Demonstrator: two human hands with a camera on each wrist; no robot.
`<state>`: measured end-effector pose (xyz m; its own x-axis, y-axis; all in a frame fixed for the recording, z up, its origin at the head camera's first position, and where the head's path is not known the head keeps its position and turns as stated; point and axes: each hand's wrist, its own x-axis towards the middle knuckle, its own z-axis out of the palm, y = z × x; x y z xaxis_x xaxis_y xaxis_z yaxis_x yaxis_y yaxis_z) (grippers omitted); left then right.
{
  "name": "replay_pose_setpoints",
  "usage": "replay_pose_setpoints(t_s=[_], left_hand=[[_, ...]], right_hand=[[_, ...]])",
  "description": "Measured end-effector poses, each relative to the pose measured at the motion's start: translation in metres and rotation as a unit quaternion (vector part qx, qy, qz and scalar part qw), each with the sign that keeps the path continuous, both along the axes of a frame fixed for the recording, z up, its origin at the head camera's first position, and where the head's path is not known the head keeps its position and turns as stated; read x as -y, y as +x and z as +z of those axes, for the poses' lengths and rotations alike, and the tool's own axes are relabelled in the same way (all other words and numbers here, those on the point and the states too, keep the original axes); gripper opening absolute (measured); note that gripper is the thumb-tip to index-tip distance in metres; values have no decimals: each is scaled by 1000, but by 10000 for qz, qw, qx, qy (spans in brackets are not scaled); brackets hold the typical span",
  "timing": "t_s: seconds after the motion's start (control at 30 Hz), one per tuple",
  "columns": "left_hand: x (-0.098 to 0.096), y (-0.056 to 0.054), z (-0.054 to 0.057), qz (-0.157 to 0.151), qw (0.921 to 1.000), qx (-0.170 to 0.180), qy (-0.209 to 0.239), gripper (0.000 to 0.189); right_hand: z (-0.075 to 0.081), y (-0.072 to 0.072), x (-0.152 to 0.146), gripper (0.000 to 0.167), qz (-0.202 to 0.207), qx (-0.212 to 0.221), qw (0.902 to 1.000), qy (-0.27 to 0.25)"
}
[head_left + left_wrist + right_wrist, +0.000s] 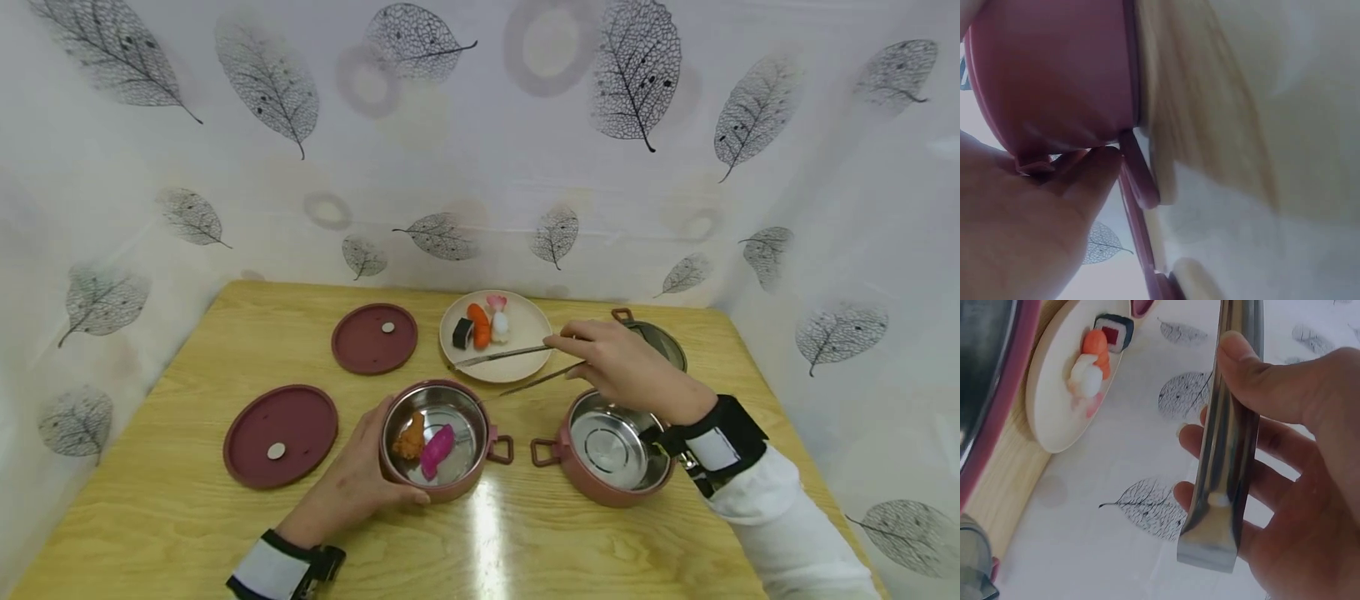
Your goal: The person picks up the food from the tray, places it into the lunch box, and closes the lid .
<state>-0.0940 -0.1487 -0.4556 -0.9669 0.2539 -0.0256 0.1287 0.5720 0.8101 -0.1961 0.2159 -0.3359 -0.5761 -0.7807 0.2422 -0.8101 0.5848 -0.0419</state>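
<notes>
My left hand [360, 475] grips the side of a dusky-red pot [486, 433], with the thumb along its front and fingers by the handle in the left wrist view. In its steel inside lie a brown fried-chicken-like piece [410, 437] and a magenta piece [437, 452]. My right hand [618, 367] holds metal tongs [1225, 456]. Their two arms stand apart with nothing between the tips, which reach left near the plate's front edge. On the cream plate [528, 367] lie a sushi roll [462, 333], an orange piece [478, 327] and a white piece [500, 325] with a pink tail.
A second pot [606, 446] with a bare steel inside stands beneath my right wrist. Behind it lies a glass lid [671, 343], partly hidden by the hand. Two dark-red round lids [360, 342] lie at the left. Leaf-patterned curtain [480, 150] surrounds the wooden table [187, 400].
</notes>
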Motion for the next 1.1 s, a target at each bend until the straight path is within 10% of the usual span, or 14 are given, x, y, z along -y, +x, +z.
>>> replay_pose_setpoints(t_s=[0.27,0.53,0.7,0.93,1.1], left_hand=[[-2,3,13,-33,9984,238,-503,137],[-22,7,58,-226,9973,-203,-663,130],[-59,6,79,-873,9914,-643,-735,124],[-124,-3,70,-1632,9831,-545,-629,122],[-165,-7,48,-1564,9861,-119,-541,122]], right_hand=[[-11,2,-25,47,-1030,404,9934,-289],[-18,1,-37,43,-1692,515,9836,-351],[-18,-3,-40,44,-1987,621,9775,-330],[-23,-11,-34,46,-2362,836,9681,-67],[-31,-16,-26,45,-2417,1045,9647,87]])
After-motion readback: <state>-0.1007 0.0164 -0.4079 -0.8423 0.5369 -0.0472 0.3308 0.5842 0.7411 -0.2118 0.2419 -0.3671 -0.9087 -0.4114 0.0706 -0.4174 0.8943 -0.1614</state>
